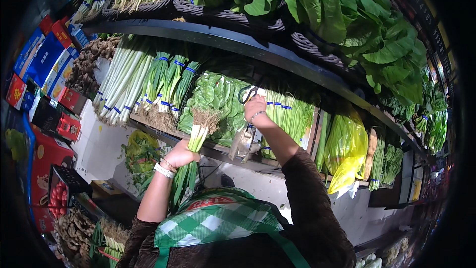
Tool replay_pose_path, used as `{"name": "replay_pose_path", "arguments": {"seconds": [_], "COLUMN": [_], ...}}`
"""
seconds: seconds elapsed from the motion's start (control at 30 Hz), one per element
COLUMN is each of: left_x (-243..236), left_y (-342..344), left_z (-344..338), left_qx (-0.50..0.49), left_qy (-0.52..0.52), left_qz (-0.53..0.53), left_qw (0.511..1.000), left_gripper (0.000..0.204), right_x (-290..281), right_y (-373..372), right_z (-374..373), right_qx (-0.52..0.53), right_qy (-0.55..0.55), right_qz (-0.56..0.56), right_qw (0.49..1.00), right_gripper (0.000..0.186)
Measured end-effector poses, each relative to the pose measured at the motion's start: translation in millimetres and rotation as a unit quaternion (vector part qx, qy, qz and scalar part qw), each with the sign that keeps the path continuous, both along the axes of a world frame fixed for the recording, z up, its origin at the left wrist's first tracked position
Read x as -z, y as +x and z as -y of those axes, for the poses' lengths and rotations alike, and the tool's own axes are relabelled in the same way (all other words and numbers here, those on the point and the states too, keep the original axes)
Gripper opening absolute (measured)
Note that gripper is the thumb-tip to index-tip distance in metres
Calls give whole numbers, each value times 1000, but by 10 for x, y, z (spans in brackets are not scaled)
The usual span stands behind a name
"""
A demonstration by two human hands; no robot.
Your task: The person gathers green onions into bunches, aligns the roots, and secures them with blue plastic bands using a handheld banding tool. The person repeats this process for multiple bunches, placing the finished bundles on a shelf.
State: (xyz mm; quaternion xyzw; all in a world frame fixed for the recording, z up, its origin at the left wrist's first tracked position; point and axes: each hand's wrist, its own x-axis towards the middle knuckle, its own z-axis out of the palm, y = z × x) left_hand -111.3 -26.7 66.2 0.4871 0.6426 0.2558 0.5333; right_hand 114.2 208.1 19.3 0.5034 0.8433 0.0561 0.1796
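Note:
My left hand (pixel 181 155) is wrapped round a bunch of scallions (pixel 197 138). The white stems and bushy roots point up and away from me, while the green leaves hang down below my fist. My right hand (pixel 255 108) is farther off, over the shelf, its fingers closed at a pair of scissors (pixel 245 94) with dark looped handles; the blades are hidden. Just below that hand lies a metal tool (pixel 243 144) like a tape dispenser. Behind the scallion roots, leafy greens (pixel 213 94) lie in a heap.
Blue-banded scallion bundles (pixel 166 79) and thicker leeks (pixel 126 77) line the shelf at left. Thin green stalks (pixel 292 114) and a yellow plastic bag (pixel 346 144) lie to the right. A dark upper shelf edge (pixel 228 42) runs above. Stacked boxes (pixel 49 69) stand far left.

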Motion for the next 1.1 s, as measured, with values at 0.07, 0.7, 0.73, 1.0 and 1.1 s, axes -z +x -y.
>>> {"name": "replay_pose_path", "arguments": {"seconds": [0.07, 0.7, 0.73, 1.0, 1.1], "left_x": [5, 154, 157, 123, 111], "left_y": [-4, -15, -8, 24, 63], "left_z": [21, -252, -266, -335, -375], "left_qx": [-7, 38, 40, 66, 85], "left_qy": [8, 8, 5, -10, -20], "left_qz": [4, 12, 22, 27, 23], "left_qw": [1000, 999, 999, 997, 996], "left_gripper": [22, 21, 21, 21, 22], "right_x": [61, 399, 384, 77, 57], "right_y": [-98, 688, 706, 759, 728], "right_z": [-36, 843, 897, 1458, 1545], "right_qx": [28, 44, 53, -106, -104], "right_qy": [-12, -148, -155, -59, -9], "right_qz": [21, -687, -690, -538, -517], "right_qw": [999, 710, 705, 834, 850], "right_gripper": [30, 36, 36, 25, 19]}}
